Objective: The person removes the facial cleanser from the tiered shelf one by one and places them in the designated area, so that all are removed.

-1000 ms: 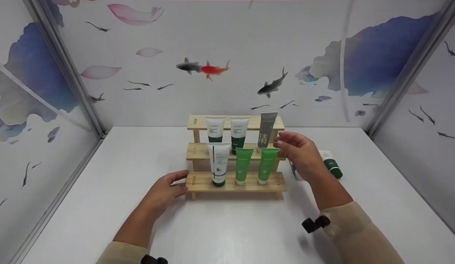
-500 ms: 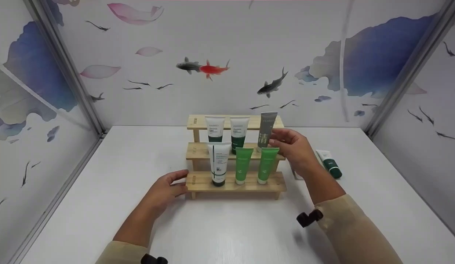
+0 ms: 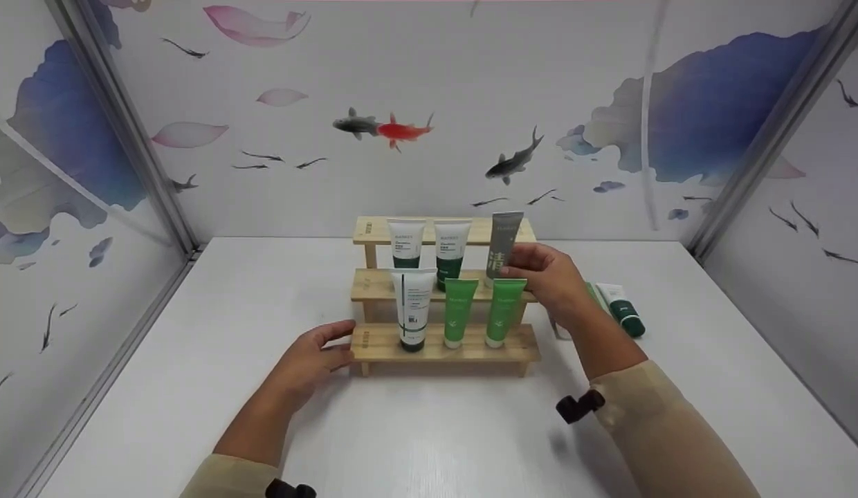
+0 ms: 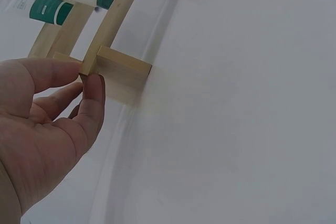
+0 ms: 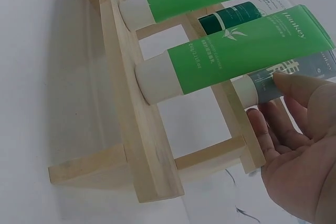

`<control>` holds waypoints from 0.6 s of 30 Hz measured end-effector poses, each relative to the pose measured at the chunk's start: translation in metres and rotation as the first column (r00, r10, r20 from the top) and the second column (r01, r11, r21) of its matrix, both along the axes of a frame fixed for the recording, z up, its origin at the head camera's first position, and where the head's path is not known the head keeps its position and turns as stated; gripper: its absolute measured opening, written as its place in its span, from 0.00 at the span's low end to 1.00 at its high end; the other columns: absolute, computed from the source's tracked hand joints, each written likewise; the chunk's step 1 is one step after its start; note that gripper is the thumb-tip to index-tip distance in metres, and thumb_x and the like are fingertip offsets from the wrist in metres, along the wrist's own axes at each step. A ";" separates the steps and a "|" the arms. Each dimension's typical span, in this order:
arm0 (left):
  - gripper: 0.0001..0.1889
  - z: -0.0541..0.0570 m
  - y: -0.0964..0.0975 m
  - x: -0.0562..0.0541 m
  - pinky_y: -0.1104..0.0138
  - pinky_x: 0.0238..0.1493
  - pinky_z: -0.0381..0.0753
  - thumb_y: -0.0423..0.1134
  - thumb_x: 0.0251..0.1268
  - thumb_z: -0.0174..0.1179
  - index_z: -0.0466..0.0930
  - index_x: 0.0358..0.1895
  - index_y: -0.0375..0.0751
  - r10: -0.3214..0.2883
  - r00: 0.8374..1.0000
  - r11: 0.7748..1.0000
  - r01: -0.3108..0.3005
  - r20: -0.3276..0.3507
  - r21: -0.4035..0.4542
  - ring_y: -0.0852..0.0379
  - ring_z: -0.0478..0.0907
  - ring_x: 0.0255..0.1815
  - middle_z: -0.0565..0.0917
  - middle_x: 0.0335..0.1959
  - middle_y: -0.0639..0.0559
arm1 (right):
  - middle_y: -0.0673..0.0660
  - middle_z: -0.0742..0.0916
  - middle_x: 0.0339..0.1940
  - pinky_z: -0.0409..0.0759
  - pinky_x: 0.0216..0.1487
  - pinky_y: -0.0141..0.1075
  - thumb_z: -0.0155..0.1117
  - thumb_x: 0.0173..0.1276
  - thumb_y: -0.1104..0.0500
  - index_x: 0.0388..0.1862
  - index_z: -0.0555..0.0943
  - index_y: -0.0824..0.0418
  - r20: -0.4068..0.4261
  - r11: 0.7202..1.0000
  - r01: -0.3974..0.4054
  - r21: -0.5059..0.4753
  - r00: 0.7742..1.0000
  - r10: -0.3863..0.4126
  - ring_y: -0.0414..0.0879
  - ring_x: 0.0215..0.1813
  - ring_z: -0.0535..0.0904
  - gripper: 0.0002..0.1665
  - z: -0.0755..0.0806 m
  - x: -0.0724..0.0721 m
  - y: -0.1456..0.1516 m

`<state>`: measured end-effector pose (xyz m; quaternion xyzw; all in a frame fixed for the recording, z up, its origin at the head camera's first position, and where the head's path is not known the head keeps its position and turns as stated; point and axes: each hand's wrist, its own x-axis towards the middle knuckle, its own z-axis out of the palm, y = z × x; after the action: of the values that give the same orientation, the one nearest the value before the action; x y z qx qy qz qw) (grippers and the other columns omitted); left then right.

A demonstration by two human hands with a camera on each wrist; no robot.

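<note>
A three-tier wooden display stand holds upright squeeze tubes. My left hand pinches the left end of its lowest shelf between thumb and finger, clearest in the left wrist view. On the middle shelf, at the right, stands a grey tube; my right hand pinches it low down from the right side, thumb in front. Two white-and-dark-green tubes, one of them a white tube, share that shelf. Along the bottom shelf are a taller white tube and two green tubes, including the right green tube.
Right of the stand, a white-and-green tube lies on the white table. Other items beside it are partly hidden behind the right forearm. A printed back wall and side panels enclose the table.
My right hand has moved left from beside the stand to the grey tube and closed its fingers on it. The left hand has stayed at the shelf end.
</note>
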<state>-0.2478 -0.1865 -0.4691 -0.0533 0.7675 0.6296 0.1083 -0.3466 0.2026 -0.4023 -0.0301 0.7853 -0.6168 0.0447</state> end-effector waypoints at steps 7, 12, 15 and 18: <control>0.31 0.000 0.001 -0.001 0.55 0.70 0.82 0.27 0.72 0.62 0.74 0.78 0.44 0.017 1.000 1.000 -0.016 0.019 -0.015 0.45 0.79 0.74 0.72 0.81 0.44 | 0.54 0.88 0.64 0.84 0.67 0.38 0.75 0.73 0.58 0.66 0.83 0.49 0.008 1.000 0.004 0.016 1.000 -0.004 0.47 0.66 0.85 0.24 0.001 0.002 -0.001; 0.31 0.000 0.000 0.000 0.53 0.70 0.81 0.28 0.72 0.62 0.73 0.78 0.44 0.003 1.000 1.000 -0.003 0.006 -0.009 0.43 0.78 0.75 0.71 0.81 0.42 | 0.54 0.88 0.64 0.83 0.69 0.41 0.74 0.74 0.57 0.67 0.82 0.50 0.004 1.000 0.016 0.025 1.000 -0.016 0.47 0.66 0.84 0.24 0.000 0.001 0.000; 0.31 -0.001 0.000 0.000 0.53 0.70 0.81 0.29 0.72 0.62 0.73 0.78 0.44 -0.005 1.000 1.000 0.005 -0.002 -0.010 0.43 0.78 0.75 0.71 0.81 0.42 | 0.55 0.88 0.64 0.83 0.69 0.40 0.73 0.74 0.56 0.69 0.81 0.51 -0.018 1.000 0.011 0.029 1.000 -0.011 0.47 0.66 0.84 0.25 -0.001 0.002 0.002; 0.31 -0.001 0.000 -0.001 0.54 0.69 0.82 0.29 0.72 0.63 0.74 0.78 0.45 0.005 1.000 1.000 -0.005 -0.001 -0.014 0.44 0.78 0.75 0.72 0.81 0.44 | 0.55 0.88 0.63 0.84 0.67 0.37 0.74 0.74 0.55 0.68 0.81 0.51 -0.039 0.999 0.008 0.036 0.999 -0.007 0.47 0.65 0.85 0.25 -0.001 0.003 0.004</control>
<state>-0.2485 -0.1863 -0.4704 -0.0555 0.7716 0.6247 0.1060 -0.3437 0.2067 -0.4031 -0.0385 0.7971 -0.6019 0.0276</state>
